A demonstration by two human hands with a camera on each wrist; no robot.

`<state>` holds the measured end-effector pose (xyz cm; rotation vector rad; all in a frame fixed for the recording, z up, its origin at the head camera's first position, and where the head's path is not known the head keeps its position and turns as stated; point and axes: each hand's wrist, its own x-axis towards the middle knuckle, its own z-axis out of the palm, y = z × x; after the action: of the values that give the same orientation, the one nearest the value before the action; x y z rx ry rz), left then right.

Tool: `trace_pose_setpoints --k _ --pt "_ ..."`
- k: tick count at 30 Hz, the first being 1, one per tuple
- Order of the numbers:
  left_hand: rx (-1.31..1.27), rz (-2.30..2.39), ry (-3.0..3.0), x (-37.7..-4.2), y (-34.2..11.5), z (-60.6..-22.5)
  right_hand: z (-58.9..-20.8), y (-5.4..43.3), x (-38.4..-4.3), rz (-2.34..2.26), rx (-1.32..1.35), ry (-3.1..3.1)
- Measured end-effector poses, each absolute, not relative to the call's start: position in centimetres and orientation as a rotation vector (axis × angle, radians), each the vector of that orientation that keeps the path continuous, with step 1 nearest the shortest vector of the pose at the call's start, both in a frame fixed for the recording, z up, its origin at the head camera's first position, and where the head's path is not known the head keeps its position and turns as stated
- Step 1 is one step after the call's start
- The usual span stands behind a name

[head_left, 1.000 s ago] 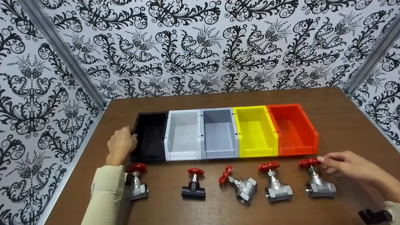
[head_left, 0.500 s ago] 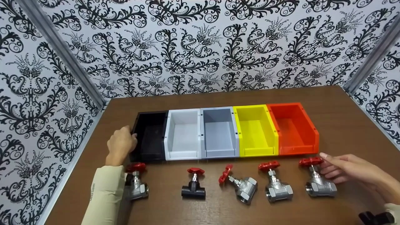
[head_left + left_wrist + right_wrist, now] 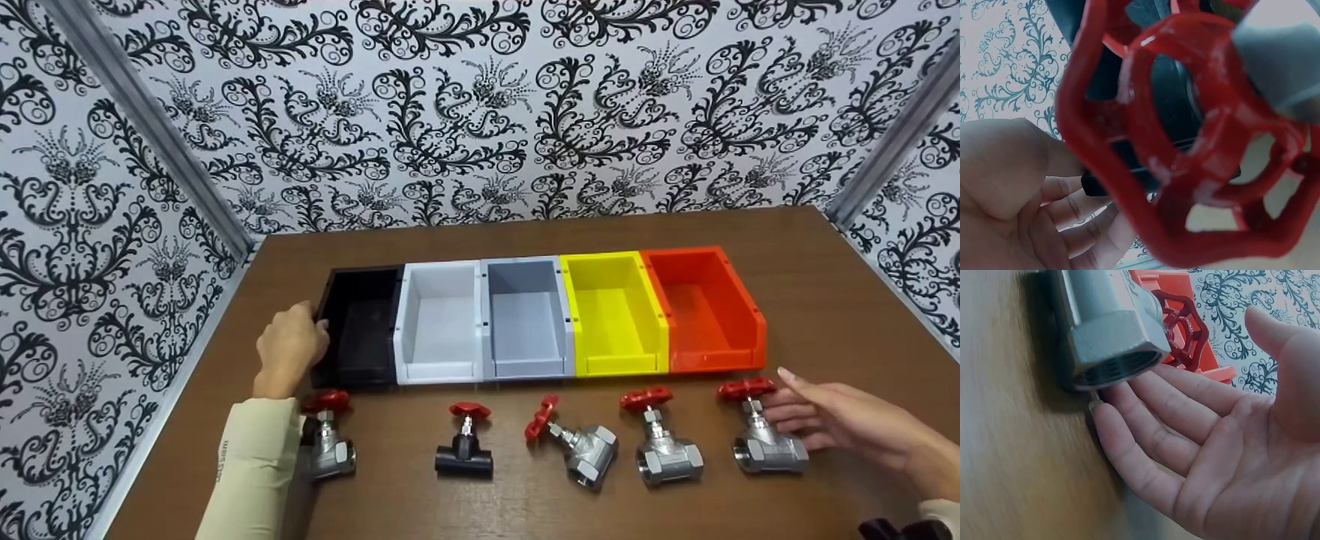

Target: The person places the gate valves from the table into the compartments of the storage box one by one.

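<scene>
The fingers [image 3: 1174, 402] of the right hand [image 3: 862, 418] are loosely extended and grip nothing; their tips reach in beside the rightmost valve [image 3: 766, 441], though whether they touch its body is hard to tell. With the grey bin [image 3: 530, 368] as the landmark, that valve stands on the desk [image 3: 405, 517] in front of it and well to its right. What has just changed is the thumb [image 3: 1272, 332]: a second ago it was at the red handwheel [image 3: 746, 388] of this valve, and now it points up, clear of it, with the hand a little lower. For the work in hand, I judge that this valve is unheld and has yet to be lifted. The left hand has stayed where it was, its fingers curled at the outer wall of the black bin [image 3: 364, 373], gripping it, two places left of the grey bin past the white bin [image 3: 440, 372]. The yellow bin [image 3: 621, 365] adjoins the grey bin's right side, with the orange bin [image 3: 712, 361] beyond. Also in front of the grey bin lie a black-bodied valve [image 3: 464, 451] slightly left, a slanted valve [image 3: 592, 451] slightly right, another steel valve [image 3: 670, 460] farther right, and the leftmost valve [image 3: 334, 451] well left, partly behind the sleeve [image 3: 259, 457].
</scene>
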<state>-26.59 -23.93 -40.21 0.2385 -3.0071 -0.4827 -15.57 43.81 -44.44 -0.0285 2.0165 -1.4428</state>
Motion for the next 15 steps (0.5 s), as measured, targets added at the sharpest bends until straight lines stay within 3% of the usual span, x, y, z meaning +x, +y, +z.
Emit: trace_pose_setpoints --k 15 --pt "0.252 -0.510 -2.984 -26.55 -23.90 -40.39 -44.91 43.15 -14.99 -1.521 -0.048 2.046"
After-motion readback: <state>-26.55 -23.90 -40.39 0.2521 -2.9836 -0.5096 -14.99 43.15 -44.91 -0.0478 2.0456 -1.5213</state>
